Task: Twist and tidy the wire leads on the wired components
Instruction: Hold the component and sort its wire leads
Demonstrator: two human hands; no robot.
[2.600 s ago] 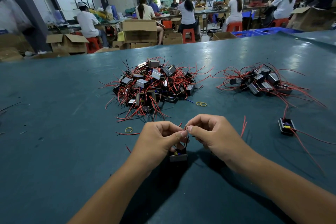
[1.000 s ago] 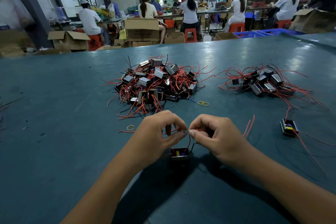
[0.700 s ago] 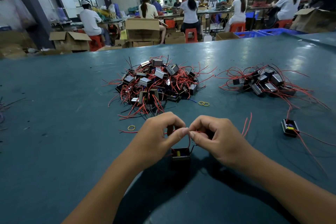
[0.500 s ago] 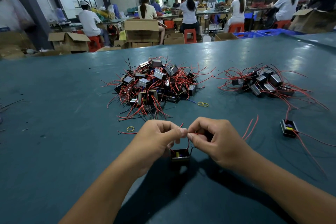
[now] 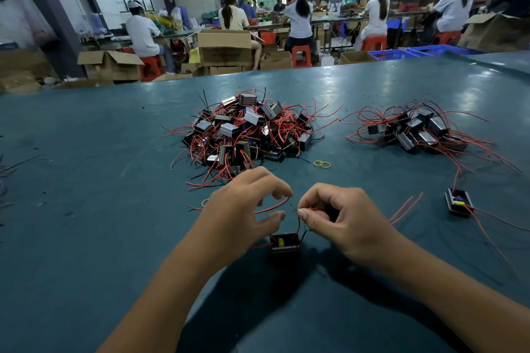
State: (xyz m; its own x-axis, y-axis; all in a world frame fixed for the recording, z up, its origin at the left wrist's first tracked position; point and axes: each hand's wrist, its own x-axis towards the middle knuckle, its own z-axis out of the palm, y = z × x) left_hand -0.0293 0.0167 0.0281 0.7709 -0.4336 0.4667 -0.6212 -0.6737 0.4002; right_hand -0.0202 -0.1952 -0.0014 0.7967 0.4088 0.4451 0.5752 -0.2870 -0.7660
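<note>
From the head camera, a small black boxy component with a yellow part showing in its open top sits on the dull teal table, toward the near edge, between the two hands. Thin red leads rise from it to the right hand, whose thumb and forefinger pinch them just above the box; a finer dark strand beside them is hard to make out. The left hand hovers just left with fingers loosely spread and gripping nothing, and a curved red wire passes in the gap between its thumb and fingers. Toward the middle of the table lies a big heap of the same parts, grey-topped blocks tangled in glossy red wire, and a smaller heap lies toward the right edge. A lone component sits nearer on the right, its wire cut off by the picture's edge. Two yellow rubber bands lie by the big heap.
</note>
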